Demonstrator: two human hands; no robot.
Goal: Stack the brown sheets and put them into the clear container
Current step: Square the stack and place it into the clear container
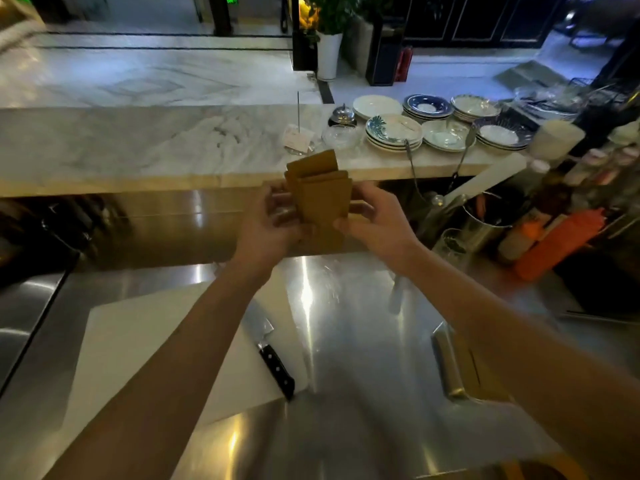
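A small bundle of brown sheets (320,199) is held upright above the steel counter, in front of the marble ledge. The sheets are fanned, with one corner sticking up higher than the rest. My left hand (273,223) grips the bundle's left side, fingers curled behind it. My right hand (374,220) pinches the right edge with thumb in front. A clear glass container (341,136) sits on the marble ledge just beyond the sheets, apart from them.
A white cutting board (145,348) with a black-handled knife (273,358) lies on the steel counter (346,306) below my arms. Stacked plates (394,133) line the ledge at right. Orange bottles (557,244) and utensil tubs crowd the right side.
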